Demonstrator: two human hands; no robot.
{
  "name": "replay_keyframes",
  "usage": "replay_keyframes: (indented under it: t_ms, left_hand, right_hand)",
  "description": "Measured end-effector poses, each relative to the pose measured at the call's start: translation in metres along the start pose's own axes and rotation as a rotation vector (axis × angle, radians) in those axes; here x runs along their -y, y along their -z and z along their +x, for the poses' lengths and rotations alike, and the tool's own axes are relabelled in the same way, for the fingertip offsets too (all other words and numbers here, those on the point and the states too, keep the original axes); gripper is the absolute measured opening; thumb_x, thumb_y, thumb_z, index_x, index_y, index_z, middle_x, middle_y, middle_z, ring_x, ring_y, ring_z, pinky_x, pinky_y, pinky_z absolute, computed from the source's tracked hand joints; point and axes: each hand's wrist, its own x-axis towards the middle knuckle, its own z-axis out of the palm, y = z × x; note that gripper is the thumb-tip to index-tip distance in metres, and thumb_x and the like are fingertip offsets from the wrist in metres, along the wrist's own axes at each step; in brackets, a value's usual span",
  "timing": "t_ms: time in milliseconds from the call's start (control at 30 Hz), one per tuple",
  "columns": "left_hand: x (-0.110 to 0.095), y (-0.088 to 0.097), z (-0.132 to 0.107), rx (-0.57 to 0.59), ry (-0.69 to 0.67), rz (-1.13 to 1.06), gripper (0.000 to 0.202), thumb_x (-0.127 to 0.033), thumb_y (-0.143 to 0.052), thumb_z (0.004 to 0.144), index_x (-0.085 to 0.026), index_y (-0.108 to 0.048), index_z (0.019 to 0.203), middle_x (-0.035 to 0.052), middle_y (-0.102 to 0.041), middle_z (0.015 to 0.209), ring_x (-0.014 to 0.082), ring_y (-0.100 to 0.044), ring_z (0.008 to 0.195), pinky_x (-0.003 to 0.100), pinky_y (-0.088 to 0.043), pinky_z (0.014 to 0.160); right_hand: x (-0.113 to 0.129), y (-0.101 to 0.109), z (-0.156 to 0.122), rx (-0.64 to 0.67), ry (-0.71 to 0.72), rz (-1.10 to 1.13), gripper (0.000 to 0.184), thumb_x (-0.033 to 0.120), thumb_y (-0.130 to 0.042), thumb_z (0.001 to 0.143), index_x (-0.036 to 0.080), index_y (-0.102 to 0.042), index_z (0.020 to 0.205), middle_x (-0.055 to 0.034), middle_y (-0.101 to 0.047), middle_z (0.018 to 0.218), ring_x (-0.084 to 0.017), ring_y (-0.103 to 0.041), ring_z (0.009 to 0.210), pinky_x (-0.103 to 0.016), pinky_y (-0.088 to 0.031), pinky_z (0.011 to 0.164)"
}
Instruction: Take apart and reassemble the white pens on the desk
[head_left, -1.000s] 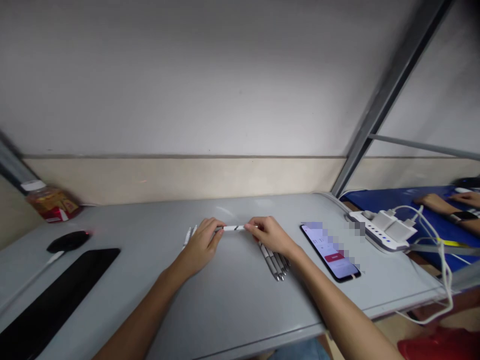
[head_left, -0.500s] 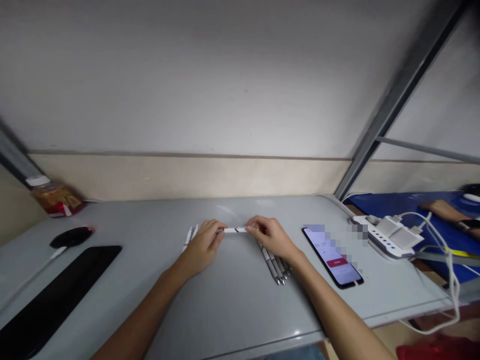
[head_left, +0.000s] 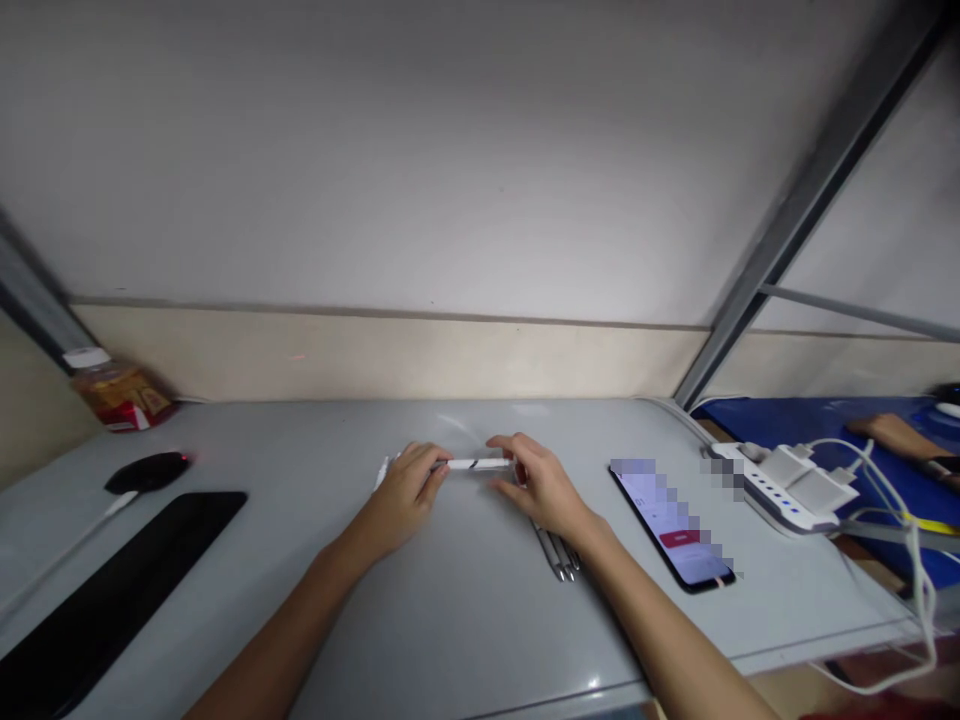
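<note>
A white pen (head_left: 476,463) with a dark band lies level between my hands. My left hand (head_left: 409,485) pinches its left end between thumb and fingers. Around the pen's right end, the thumb and index finger of my right hand (head_left: 544,485) are spread apart, not gripping it. Several silver-tipped pens (head_left: 559,560) lie side by side on the grey table, partly hidden beneath my right hand and wrist. Behind my left hand, the ends of more white pens (head_left: 382,470) show; the rest is covered.
To the right are a lit phone (head_left: 675,530) and a white power strip (head_left: 772,490) with plugs and cables. At the left lie a black flat object (head_left: 127,590), a black mouse-like device (head_left: 148,472) and a bottle (head_left: 124,395). Another person's hand (head_left: 892,437) rests on a blue surface.
The fingers of my right hand have opened off the pen's right end. My left hand keeps its pinch. The whole view has shifted slightly.
</note>
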Motion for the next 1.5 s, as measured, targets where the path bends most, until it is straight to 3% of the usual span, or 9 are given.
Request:
replay_keyframes:
  t_ms: [100, 233, 400, 600, 800, 900, 1167, 1367, 1500]
  left_hand:
    - [0.003, -0.001, 0.0, 0.012, 0.002, 0.011, 0.028, -0.033, -0.035, 0.096, -0.021, -0.058, 0.086, 0.0022, -0.058, 0.082, 0.018, -0.052, 0.082, 0.032, -0.042, 0.076]
    - [0.007, -0.004, -0.002, 0.032, -0.047, 0.068, 0.028, -0.026, -0.035, 0.095, -0.02, -0.056, 0.077, 0.001, -0.057, 0.074, 0.017, -0.05, 0.075, 0.03, -0.038, 0.07]
    - [0.004, 0.001, -0.002, 0.033, -0.143, 0.192, 0.027, -0.016, -0.032, 0.093, -0.02, -0.053, 0.076, 0.002, -0.057, 0.073, 0.0184, -0.047, 0.075, 0.032, -0.035, 0.069]
    - [-0.012, 0.005, -0.002, -0.048, -0.252, 0.381, 0.029, -0.011, -0.033, 0.092, -0.019, -0.051, 0.071, 0.004, -0.057, 0.072, 0.0191, -0.045, 0.074, 0.034, -0.031, 0.068]
    - [-0.02, 0.0, -0.006, -0.142, -0.273, 0.497, 0.031, -0.012, -0.035, 0.093, -0.019, -0.055, 0.071, 0.0054, -0.058, 0.07, 0.0193, -0.045, 0.073, 0.036, -0.029, 0.067]
    - [-0.02, -0.002, -0.007, -0.17, -0.274, 0.514, 0.029, -0.016, -0.034, 0.096, -0.02, -0.059, 0.081, 0.0054, -0.06, 0.074, 0.0196, -0.048, 0.075, 0.036, -0.029, 0.068]
    - [-0.019, -0.005, -0.009, -0.03, -0.174, 0.275, 0.027, -0.027, -0.033, 0.098, -0.023, -0.058, 0.109, 0.0035, -0.064, 0.096, 0.0195, -0.052, 0.094, 0.036, -0.033, 0.082]
    - [0.014, -0.001, -0.011, -0.134, 0.054, 0.491, 0.019, -0.027, -0.042, 0.091, -0.022, -0.059, 0.099, 0.0078, -0.061, 0.101, 0.025, -0.049, 0.098, 0.039, -0.035, 0.08]
    - [0.021, 0.003, -0.011, -0.161, 0.147, 0.603, 0.021, -0.02, -0.042, 0.086, -0.02, -0.059, 0.1, 0.0108, -0.059, 0.101, 0.0273, -0.047, 0.098, 0.04, -0.036, 0.079]
  right_hand:
    - [0.001, -0.001, 0.0, 0.032, 0.017, -0.02, 0.021, 0.029, -0.05, 0.092, 0.023, -0.064, 0.106, -0.0057, -0.064, 0.091, -0.016, -0.055, 0.075, -0.027, -0.038, 0.068]
    - [0.002, -0.003, -0.001, 0.097, -0.114, 0.052, 0.026, 0.038, -0.048, 0.093, 0.02, -0.067, 0.091, -0.0021, -0.061, 0.07, -0.013, -0.048, 0.061, -0.025, -0.033, 0.059]
    - [-0.002, -0.008, 0.0, 0.221, -0.295, 0.441, 0.036, 0.044, -0.049, 0.09, 0.016, -0.06, 0.072, 0.0042, -0.04, 0.054, -0.008, -0.031, 0.05, -0.023, -0.022, 0.048]
    - [-0.003, -0.007, 0.0, 0.336, -0.551, 0.987, 0.029, 0.04, -0.056, 0.084, 0.013, -0.064, 0.085, 0.0095, -0.024, 0.048, -0.006, -0.013, 0.043, -0.023, -0.008, 0.041]
    - [-0.006, -0.001, -0.001, 0.396, -0.649, 1.186, 0.027, 0.037, -0.059, 0.08, 0.01, -0.064, 0.082, 0.0098, -0.028, 0.047, -0.004, -0.013, 0.041, -0.021, -0.01, 0.039]
    - [-0.005, -0.005, 0.001, 0.297, -0.649, 1.202, 0.031, 0.04, -0.061, 0.08, 0.009, -0.066, 0.082, 0.0071, -0.036, 0.046, -0.005, -0.022, 0.04, -0.021, -0.014, 0.039]
    - [-0.01, -0.008, 0.013, -0.309, -0.604, 1.34, 0.03, 0.045, -0.063, 0.08, 0.017, -0.061, 0.087, -0.0041, -0.06, 0.083, -0.014, -0.057, 0.074, -0.023, -0.046, 0.061]
    - [-0.017, 0.001, 0.01, -0.256, -0.532, 1.49, 0.037, 0.037, -0.063, 0.082, 0.032, -0.047, 0.115, 0.0085, -0.038, 0.06, -0.005, -0.024, 0.04, -0.014, -0.013, 0.036]
    - [-0.014, 0.0, 0.009, -0.233, -0.504, 1.484, 0.038, 0.036, -0.064, 0.082, 0.035, -0.044, 0.114, 0.0097, -0.031, 0.058, -0.004, -0.018, 0.04, -0.014, -0.008, 0.036]
